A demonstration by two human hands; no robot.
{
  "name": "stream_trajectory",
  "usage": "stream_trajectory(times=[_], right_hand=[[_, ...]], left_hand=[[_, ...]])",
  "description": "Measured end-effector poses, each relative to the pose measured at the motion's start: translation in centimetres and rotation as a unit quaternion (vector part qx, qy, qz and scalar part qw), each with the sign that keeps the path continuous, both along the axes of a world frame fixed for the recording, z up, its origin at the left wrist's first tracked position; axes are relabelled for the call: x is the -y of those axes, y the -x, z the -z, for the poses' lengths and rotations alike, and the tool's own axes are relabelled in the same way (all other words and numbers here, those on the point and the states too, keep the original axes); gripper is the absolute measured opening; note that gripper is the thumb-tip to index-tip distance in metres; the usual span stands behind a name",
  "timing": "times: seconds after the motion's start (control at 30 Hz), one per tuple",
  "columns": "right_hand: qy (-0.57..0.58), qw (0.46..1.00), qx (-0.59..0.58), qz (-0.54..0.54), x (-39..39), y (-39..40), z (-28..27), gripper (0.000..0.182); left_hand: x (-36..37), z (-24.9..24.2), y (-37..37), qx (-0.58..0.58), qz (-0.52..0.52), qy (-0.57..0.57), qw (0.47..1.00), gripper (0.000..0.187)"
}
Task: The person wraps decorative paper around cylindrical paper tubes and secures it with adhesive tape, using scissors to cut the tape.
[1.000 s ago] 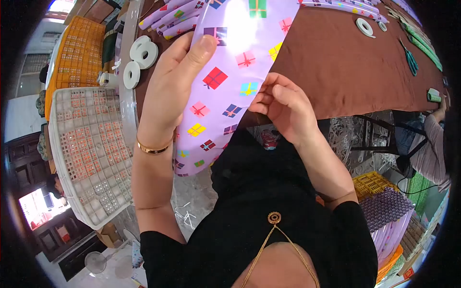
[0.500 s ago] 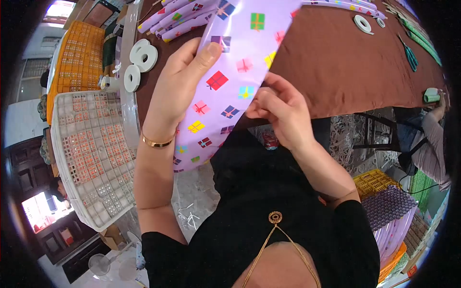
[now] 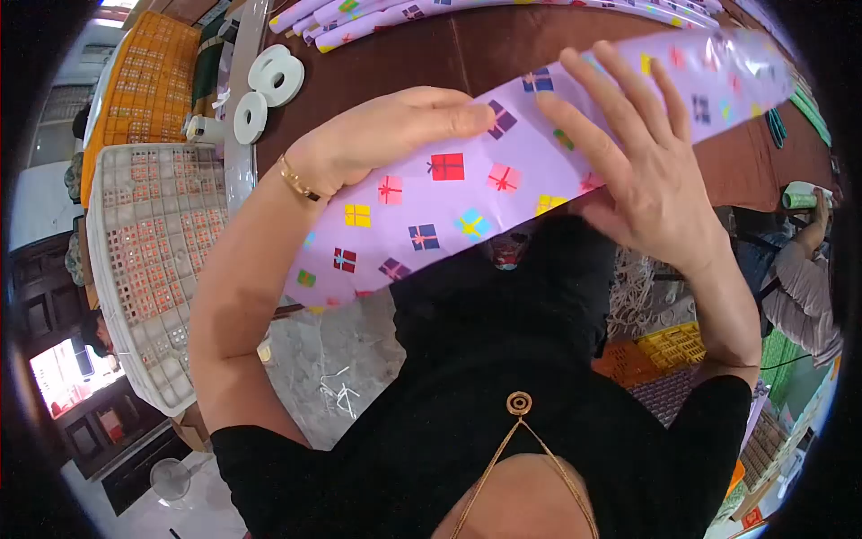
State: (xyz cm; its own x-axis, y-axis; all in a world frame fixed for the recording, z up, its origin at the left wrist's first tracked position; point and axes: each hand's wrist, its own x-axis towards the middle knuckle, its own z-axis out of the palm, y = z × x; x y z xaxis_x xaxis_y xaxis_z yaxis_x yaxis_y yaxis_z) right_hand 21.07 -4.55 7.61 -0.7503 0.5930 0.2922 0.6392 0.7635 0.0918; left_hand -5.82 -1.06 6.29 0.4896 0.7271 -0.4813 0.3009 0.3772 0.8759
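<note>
A wide roll of shiny lilac wrapping film (image 3: pixel 458 202), printed with coloured gift boxes, lies slantwise in front of my chest over the table's near edge. My left hand (image 3: pixel 404 130) is wrapped over its upper left side, thumb on the print, with the other fingers hidden behind the film. My right hand (image 3: pixel 646 162) rests on the film's right part, its fingers spread. The far right end of the film rises over the brown tabletop (image 3: pixel 736 166).
White tape rolls (image 3: pixel 280 81) lie at the table's left. More lilac rolls (image 3: pixel 386 25) lie along the back. White crates (image 3: pixel 162 260) and an orange crate (image 3: pixel 148 76) stand left. Another person's hand (image 3: pixel 819 211) holds a green roll (image 3: pixel 799 198) at far right.
The film has swung from steep to a flatter slant, its upper end now to the right. My right hand has moved right and up, from pinched at the film's edge to spread on it.
</note>
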Motion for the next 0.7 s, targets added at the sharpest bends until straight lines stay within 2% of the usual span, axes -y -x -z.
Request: stream_trajectory(times=[0.03,0.07,0.13,0.17,0.23,0.27,0.3,0.37,0.4,0.43,0.5,0.53,0.6,0.63,0.67,0.7], right_hand=[[0.002,1.000,0.003,0.000,0.0,-0.2,0.1,0.076],[0.089,0.994,-0.055,-0.016,-0.1,-0.5,0.2,0.080],[0.167,0.978,-0.127,-0.022,-0.5,-0.5,0.5,0.078],[0.169,0.977,-0.126,-0.023,-0.8,-0.3,0.9,0.078],[0.122,0.987,-0.096,-0.029,-1.5,0.5,1.9,0.066],[0.180,0.979,-0.091,-0.030,-1.9,0.8,2.0,0.050],[0.181,0.979,-0.091,-0.030,-2.5,0.9,2.3,0.050],[0.271,0.962,-0.030,0.008,-3.5,1.1,2.9,0.033],[0.278,0.960,-0.042,-0.011,-3.8,1.2,3.3,0.024],[0.277,0.960,-0.040,-0.014,-4.2,1.4,3.3,0.024],[0.406,0.913,0.028,-0.004,-5.1,1.9,3.5,0.027],[0.406,0.913,0.029,-0.004,-5.6,2.0,3.7,0.027],[0.482,0.876,-0.024,0.018,-6.6,2.1,4.2,0.032],[0.483,0.875,-0.023,0.018,-7.3,1.9,4.8,0.032],[0.479,0.877,-0.038,0.012,-8.0,1.5,5.6,0.034],[0.476,0.878,-0.054,0.007,-8.4,1.4,5.9,0.035]], left_hand=[[-0.3,0.4,-0.1,-0.032,0.029,-0.018,0.999,0.049],[-0.9,0.5,0.0,-0.042,0.097,-0.011,0.994,0.052],[-1.0,1.6,-0.2,-0.057,0.112,-0.006,0.992,0.054],[-1.0,2.3,-0.3,-0.075,0.130,-0.003,0.989,0.056],[-1.0,2.7,-0.5,-0.064,0.141,-0.027,0.988,0.058],[-1.1,2.7,-0.6,-0.062,0.146,-0.013,0.987,0.058],[-1.1,2.8,-0.7,-0.060,0.151,0.000,0.987,0.057],[-1.2,3.8,-0.5,-0.060,0.163,0.004,0.985,0.057],[-1.4,4.1,-0.3,-0.060,0.177,0.007,0.982,0.057],[-1.6,4.1,-0.1,-0.059,0.174,0.007,0.983,0.057],[-1.8,4.0,0.0,-0.114,0.230,-0.067,0.964,0.057],[-1.6,3.8,0.2,-0.113,0.229,-0.067,0.964,0.057],[-0.8,3.0,0.7,-0.192,0.185,-0.275,0.924,0.057],[0.0,2.8,1.0,-0.192,0.184,-0.274,0.924,0.057],[0.9,2.6,1.4,-0.186,0.168,-0.439,0.863,0.065],[1.8,2.3,1.7,-0.174,0.148,-0.590,0.774,0.072]])
